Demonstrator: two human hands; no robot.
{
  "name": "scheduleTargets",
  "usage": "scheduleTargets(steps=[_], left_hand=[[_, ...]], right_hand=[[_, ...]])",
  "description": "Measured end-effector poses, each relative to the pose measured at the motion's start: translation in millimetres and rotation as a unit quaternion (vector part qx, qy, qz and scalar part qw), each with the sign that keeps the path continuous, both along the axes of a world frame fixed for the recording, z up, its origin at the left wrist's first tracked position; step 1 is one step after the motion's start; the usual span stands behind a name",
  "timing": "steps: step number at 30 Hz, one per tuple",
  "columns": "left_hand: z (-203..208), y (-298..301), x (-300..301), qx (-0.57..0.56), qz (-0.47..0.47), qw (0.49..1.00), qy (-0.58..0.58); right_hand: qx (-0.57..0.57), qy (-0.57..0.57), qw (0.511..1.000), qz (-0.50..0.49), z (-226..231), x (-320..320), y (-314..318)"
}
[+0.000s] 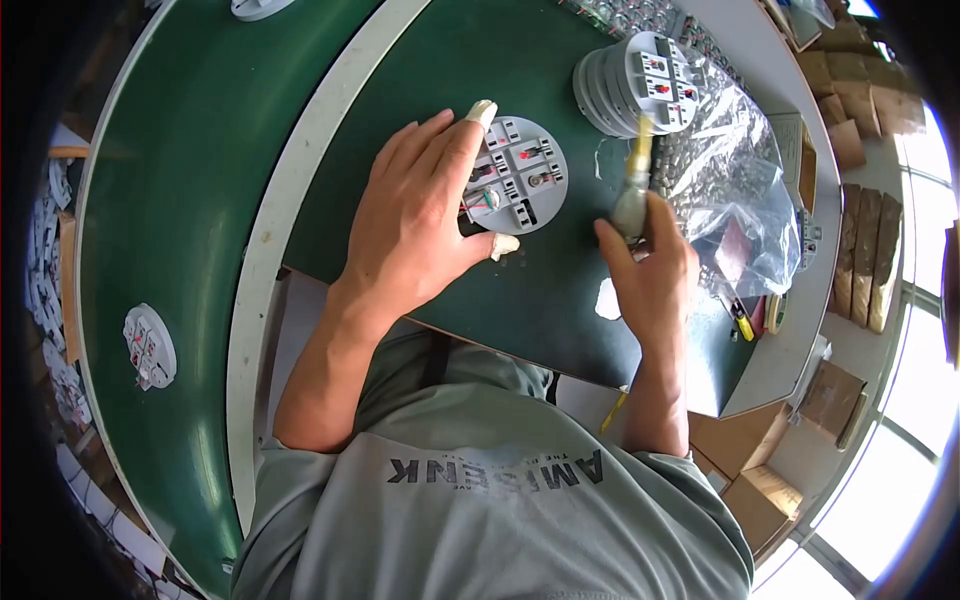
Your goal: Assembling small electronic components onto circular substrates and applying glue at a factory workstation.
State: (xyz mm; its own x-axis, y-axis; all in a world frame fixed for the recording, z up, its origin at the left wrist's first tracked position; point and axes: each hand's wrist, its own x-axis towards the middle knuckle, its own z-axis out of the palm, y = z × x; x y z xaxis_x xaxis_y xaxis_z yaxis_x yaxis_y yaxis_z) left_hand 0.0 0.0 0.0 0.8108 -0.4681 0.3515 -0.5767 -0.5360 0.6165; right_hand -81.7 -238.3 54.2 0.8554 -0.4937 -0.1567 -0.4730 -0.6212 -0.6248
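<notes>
My left hand (412,225) lies over the left side of a round grey plastic disc (548,200) on the green table, gripping it with thumb and fingers spread round its edge. Pale finger cots cover the thumb and one fingertip. Raised sockets, some with small red parts and wires, stand on the disc. In my right hand (655,275) is a small pale bottle (630,210) with a long yellowish nozzle, pointing away from me and a little blurred. The bottle is to the right of the disc, apart from it. Its nozzle tip overlaps the lower edge of a stack of similar discs (600,95).
A clear plastic bag (740,215) and many small metallic parts (690,165) lie at the right. A yellow-and-black cutter (742,320) rests near the right edge. On the left runs a green conveyor belt (200,200) carrying another disc (150,345). Cardboard boxes (740,445) stand beyond.
</notes>
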Motion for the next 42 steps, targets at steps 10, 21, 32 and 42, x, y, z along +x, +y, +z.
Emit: scheduleTargets(steps=[10, 21, 32, 42], left_hand=[[0, -4, 2, -0.014, 0.003, 1.000, 0.000], [-7, -2, 12, -0.056, -0.044, 0.997, 0.021], [2, 2, 19, -0.028, -0.047, 0.998, 0.044], [-10, 8, 13, -0.034, -0.051, 0.998, 0.031]], right_hand=[[-0.070, -0.185, 0.934, 0.298, -7, 47, 12], [0.021, -0.176, 0.921, 0.346, -21, 58, 10], [-0.094, -0.150, 0.909, 0.378, -4, 61, 20], [-0.097, -0.141, 0.907, 0.386, -4, 62, 26]])
